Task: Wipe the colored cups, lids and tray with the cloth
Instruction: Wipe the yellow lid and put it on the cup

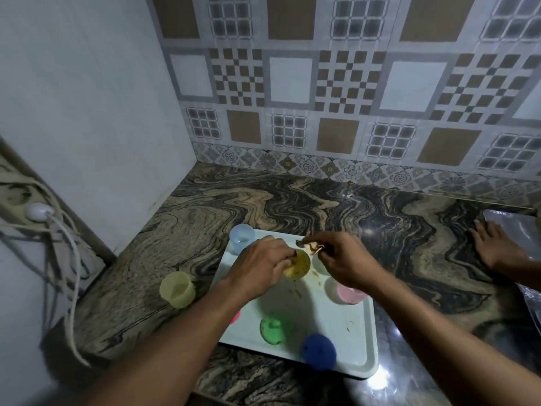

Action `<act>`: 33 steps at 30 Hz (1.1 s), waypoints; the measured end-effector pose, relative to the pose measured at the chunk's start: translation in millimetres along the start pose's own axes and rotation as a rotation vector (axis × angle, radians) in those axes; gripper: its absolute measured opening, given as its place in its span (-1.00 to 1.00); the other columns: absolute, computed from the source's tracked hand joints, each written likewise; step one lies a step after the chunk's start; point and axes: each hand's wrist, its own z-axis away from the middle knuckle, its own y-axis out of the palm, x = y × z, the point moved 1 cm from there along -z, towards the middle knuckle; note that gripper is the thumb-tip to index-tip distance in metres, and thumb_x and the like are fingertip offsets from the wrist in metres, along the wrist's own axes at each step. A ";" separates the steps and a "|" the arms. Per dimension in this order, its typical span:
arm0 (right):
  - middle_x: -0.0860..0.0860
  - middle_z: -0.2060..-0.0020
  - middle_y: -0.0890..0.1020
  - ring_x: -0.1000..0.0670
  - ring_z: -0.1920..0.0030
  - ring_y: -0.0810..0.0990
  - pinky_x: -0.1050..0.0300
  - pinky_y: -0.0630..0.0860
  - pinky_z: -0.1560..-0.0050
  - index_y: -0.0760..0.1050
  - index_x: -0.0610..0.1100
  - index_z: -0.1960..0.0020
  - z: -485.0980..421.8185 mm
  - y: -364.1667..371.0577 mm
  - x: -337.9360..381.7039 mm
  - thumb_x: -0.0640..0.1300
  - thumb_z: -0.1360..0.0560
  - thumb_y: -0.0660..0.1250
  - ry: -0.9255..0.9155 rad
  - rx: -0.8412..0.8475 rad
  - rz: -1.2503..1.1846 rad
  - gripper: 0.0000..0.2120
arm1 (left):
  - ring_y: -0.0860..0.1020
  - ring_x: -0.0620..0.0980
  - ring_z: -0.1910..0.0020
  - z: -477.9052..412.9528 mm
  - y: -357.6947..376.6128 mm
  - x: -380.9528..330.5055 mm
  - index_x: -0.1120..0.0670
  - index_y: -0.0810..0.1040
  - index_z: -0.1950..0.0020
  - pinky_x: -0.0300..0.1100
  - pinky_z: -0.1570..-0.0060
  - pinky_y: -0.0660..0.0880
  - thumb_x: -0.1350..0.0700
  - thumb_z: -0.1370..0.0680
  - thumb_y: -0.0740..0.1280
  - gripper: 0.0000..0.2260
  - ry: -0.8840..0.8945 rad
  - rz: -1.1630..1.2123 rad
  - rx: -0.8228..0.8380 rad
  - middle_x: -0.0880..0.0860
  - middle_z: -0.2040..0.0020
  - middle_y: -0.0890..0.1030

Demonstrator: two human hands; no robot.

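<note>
- We see the left hand (260,265) over the far half of the white tray (361,344), its fingers curled round the tilted yellow cup (298,264).
- The tilted yellow cup faces its opening toward the camera, and brown specks show inside it.
- The right hand (345,259) is beside the left, with its thumb and fingers pinched together on a small crumpled piece (311,246) just above the cup's rim.
- The piece is too small and blurred to identify; it may be the cloth.
- The tray lies flat on the marbled surface (292,200), and brown smears mark its middle.
- A light blue cup (241,238) stands at the tray's far left corner.
- A pink cup (347,293) stands on the tray under the right wrist.
- A green lid (273,328) lies near the tray's near edge, with a dark blue lid (319,351) just beside it to the right.
- A pink item (235,316) shows at the tray's left edge, mostly hidden by the left forearm.
- A second yellow cup (177,293) stands on the surface, left of the tray and apart from it.
- Another person's hand (494,247) rests flat on the surface at the right, touching a shiny sheet (510,227).
- A white plug (38,212) with its cord sits on the left wall.
</note>
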 end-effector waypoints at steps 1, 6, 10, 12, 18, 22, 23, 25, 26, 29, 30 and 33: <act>0.06 -0.04 0.73 0.24 0.05 0.64 0.45 0.44 0.07 0.64 -0.03 -0.22 -2.6 5.9 8.1 -0.36 -0.48 0.26 -0.071 -0.016 0.035 -0.58 | 0.59 0.09 0.08 1.1 -9.1 4.1 0.14 0.67 -0.07 -0.03 0.10 0.54 0.17 -0.53 0.37 -0.84 0.014 0.002 -0.040 0.07 0.05 0.67; 0.00 -0.26 0.64 0.01 -0.24 0.61 0.25 0.54 -0.22 0.64 -0.09 -0.25 -11.2 33.7 26.6 -0.47 -0.36 0.29 -0.348 -0.129 0.044 -0.46 | 0.61 0.08 0.06 15.9 -41.9 13.8 0.17 0.66 -0.10 -0.04 0.03 0.55 0.13 -0.57 0.32 -0.81 0.015 -0.027 -0.180 0.09 0.02 0.66; 0.01 -0.19 0.68 -0.04 -0.16 0.65 0.01 0.65 -0.04 0.70 -0.12 -0.08 -5.0 57.0 35.6 -0.37 -0.43 0.28 -0.463 -0.202 0.102 -0.66 | 0.59 0.07 0.12 33.6 -56.4 26.8 0.15 0.65 -0.07 -0.05 0.14 0.55 0.16 -0.56 0.37 -0.86 -0.055 -0.123 -0.291 0.07 0.06 0.64; 0.05 -0.15 0.68 0.03 -0.15 0.64 0.05 0.63 -0.03 0.69 -0.09 -0.09 2.5 72.7 37.6 -0.26 -0.48 0.12 -0.457 -0.104 0.095 -0.60 | 0.59 0.09 0.14 35.9 -64.5 32.3 0.16 0.65 -0.06 -0.03 0.18 0.56 0.15 -0.56 0.36 -0.86 -0.103 -0.139 -0.367 0.08 0.08 0.64; 0.12 0.15 0.71 0.21 0.32 0.56 0.13 0.52 0.26 0.65 0.06 -0.14 6.0 66.1 29.1 -0.21 -0.37 0.18 -0.064 -0.312 -0.236 -0.55 | 0.54 0.12 0.13 29.1 -75.6 31.4 0.18 0.65 -0.01 -0.03 0.12 0.51 0.18 -0.58 0.37 -0.90 -0.032 -0.257 -0.458 0.09 0.12 0.63; 0.04 0.16 0.69 0.08 0.31 0.57 0.11 0.51 0.27 0.60 0.00 -0.24 -25.4 62.0 90.8 -0.26 -0.51 0.23 -0.139 -0.411 -0.332 -0.62 | 0.52 0.10 0.10 57.4 -92.1 42.6 0.16 0.62 0.03 -0.04 0.10 0.49 0.16 -0.59 0.34 -0.90 -0.020 -0.333 -0.503 0.08 0.12 0.60; 0.03 0.02 0.70 0.13 0.17 0.61 0.22 0.53 0.15 0.58 -0.05 -0.29 -28.3 62.6 100.3 -0.31 -0.49 0.22 -0.213 -0.406 -0.288 -0.58 | 0.52 0.10 0.10 56.0 -92.2 43.0 0.15 0.61 0.04 -0.03 0.11 0.49 0.16 -0.58 0.32 -0.90 -0.035 -0.336 -0.512 0.08 0.12 0.59; -0.05 -0.32 0.58 0.03 -0.25 0.57 0.20 0.50 -0.23 0.54 -0.15 -0.36 -29.7 76.3 105.7 -0.31 -0.47 0.15 -0.377 -0.377 -0.096 -0.50 | 0.52 0.08 0.14 54.9 -92.3 37.7 0.14 0.59 0.06 -0.02 0.15 0.49 0.15 -0.59 0.30 -0.89 -0.086 -0.324 -0.528 0.07 0.14 0.58; -0.08 -0.40 0.51 -0.05 -0.36 0.50 0.13 0.46 -0.32 0.52 -0.17 -0.39 -28.1 83.5 102.1 -0.27 -0.49 0.11 -0.419 -0.371 -0.027 -0.51 | 0.52 0.08 0.16 54.5 -90.1 35.0 0.14 0.58 0.07 -0.02 0.18 0.49 0.14 -0.60 0.29 -0.88 -0.107 -0.324 -0.539 0.07 0.15 0.58; -0.11 -0.39 0.52 -0.14 -0.37 0.48 0.06 0.48 -0.30 0.56 -0.22 -0.33 -18.5 103.0 88.2 -0.23 -0.59 0.12 -0.495 -0.357 0.112 -0.61 | 0.52 0.07 0.18 54.4 -85.2 35.6 0.13 0.56 0.08 -0.05 0.21 0.49 0.11 -0.59 0.29 -0.87 -0.209 -0.290 -0.578 0.07 0.15 0.58; -0.08 -0.34 0.56 -0.14 -0.33 0.50 0.04 0.53 -0.24 0.60 -0.22 -0.26 -14.1 108.5 84.5 -0.26 -0.58 0.15 -0.528 -0.341 0.157 -0.65 | 0.53 0.08 0.18 55.5 -84.0 36.7 0.13 0.56 0.10 -0.05 0.21 0.49 0.10 -0.58 0.32 -0.88 -0.261 -0.259 -0.603 0.07 0.16 0.58; 0.02 -0.17 0.66 -0.06 -0.11 0.63 0.01 0.62 0.02 0.65 -0.15 -0.12 -5.8 119.9 74.6 -0.33 -0.46 0.16 -0.471 -0.331 0.036 -0.62 | 0.54 0.06 0.22 59.5 -85.0 39.7 0.10 0.54 0.14 -0.09 0.23 0.45 0.09 -0.56 0.38 -0.87 -0.366 -0.173 -0.666 0.03 0.19 0.58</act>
